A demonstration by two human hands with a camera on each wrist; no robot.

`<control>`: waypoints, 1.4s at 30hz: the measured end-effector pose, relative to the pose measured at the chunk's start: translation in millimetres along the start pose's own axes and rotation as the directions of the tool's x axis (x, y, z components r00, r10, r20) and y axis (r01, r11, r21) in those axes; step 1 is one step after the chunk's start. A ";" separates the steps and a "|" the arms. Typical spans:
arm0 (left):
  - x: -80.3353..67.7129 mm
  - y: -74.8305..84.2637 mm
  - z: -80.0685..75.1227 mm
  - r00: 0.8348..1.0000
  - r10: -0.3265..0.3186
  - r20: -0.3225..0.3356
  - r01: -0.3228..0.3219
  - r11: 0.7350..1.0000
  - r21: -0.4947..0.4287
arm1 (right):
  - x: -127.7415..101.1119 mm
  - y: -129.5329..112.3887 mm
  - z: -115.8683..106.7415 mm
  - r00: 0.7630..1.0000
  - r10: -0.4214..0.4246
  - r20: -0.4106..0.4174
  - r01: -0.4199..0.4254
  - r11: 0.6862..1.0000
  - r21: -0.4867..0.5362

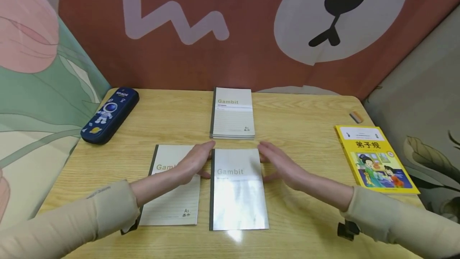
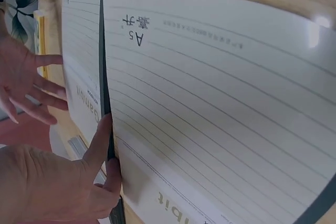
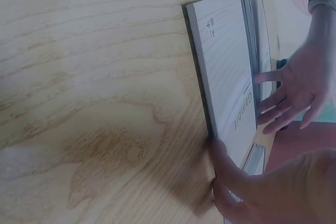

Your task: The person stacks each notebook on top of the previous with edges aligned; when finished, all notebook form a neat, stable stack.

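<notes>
A Gambit notebook (image 1: 238, 199) with a dark spine lies at the front centre of the table, light glaring off its cover. My left hand (image 1: 194, 163) is at its spine side, thumb and fingers spread apart. On the opposite edge is my right hand (image 1: 285, 169); the right wrist view shows its thumb (image 3: 228, 169) right at that edge. Partly under my left forearm lies a second notebook (image 1: 170, 209). Just beyond both hands, a neat stack of notebooks (image 1: 233, 117) stands against the back wall.
At the back left lies a dark blue pencil case (image 1: 109, 117) with an astronaut on it. A yellow picture book (image 1: 377, 159) is at the right edge of the wooden table (image 1: 298, 119), with a small striped eraser-like block (image 1: 356, 117) behind it.
</notes>
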State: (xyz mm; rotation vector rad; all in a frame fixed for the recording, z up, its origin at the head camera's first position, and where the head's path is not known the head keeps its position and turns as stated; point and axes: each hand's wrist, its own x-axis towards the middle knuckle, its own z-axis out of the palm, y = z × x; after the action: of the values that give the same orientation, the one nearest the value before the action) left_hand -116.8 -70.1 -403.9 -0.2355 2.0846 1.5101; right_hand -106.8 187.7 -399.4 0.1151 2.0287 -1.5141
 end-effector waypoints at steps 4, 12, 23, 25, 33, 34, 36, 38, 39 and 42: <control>2.4 0.7 -1.0 1.000 -0.007 -0.008 0.007 1.000 0.014 | 3.1 -1.1 -2.8 0.999 0.028 -0.032 -0.027 1.000 0.011; 10.0 -4.1 -3.2 0.999 0.028 0.030 -0.031 0.993 0.111 | 12.3 3.4 -8.5 1.000 0.029 -0.003 -0.029 0.999 0.038; 14.5 -3.7 -17.3 0.966 0.090 0.243 -0.108 0.992 0.062 | 23.8 14.5 -24.3 0.988 -0.086 0.125 0.084 0.996 0.020; 15.2 -0.3 -23.4 0.948 0.102 0.300 -0.116 0.993 0.029 | 25.6 13.4 -29.9 0.979 -0.106 0.174 0.105 0.994 0.012; 21.1 15.4 -43.9 0.952 0.155 0.265 -0.156 0.988 -0.020 | 32.3 -3.5 -47.4 0.972 -0.153 0.179 0.149 0.988 0.040; 22.5 17.9 -46.7 0.954 0.167 0.250 -0.166 0.986 -0.023 | 33.6 -7.4 -49.0 0.974 -0.155 0.166 0.149 0.987 0.054; 25.6 24.3 -52.5 0.958 0.187 0.217 -0.185 0.982 -0.032 | 37.2 -15.9 -52.2 0.976 -0.165 0.140 0.156 0.985 0.077; 29.2 32.6 -58.0 0.961 0.205 0.187 -0.201 0.979 -0.040 | 41.6 -26.2 -55.1 0.980 -0.166 0.107 0.156 0.983 0.098; 31.8 36.7 -60.7 0.961 0.215 0.174 -0.210 0.976 -0.047 | 45.2 -30.9 -56.6 0.981 -0.170 0.092 0.160 0.981 0.111; 43.6 48.7 -67.9 0.961 0.242 0.134 -0.236 0.970 -0.057 | 57.7 -45.0 -61.8 0.981 -0.187 0.057 0.177 0.973 0.151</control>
State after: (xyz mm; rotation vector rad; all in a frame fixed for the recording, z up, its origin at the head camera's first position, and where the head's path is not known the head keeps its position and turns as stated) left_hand -197.0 -107.8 -371.9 0.1109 2.0282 1.6577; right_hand -197.5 211.7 -380.1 -0.0690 1.9148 -1.7544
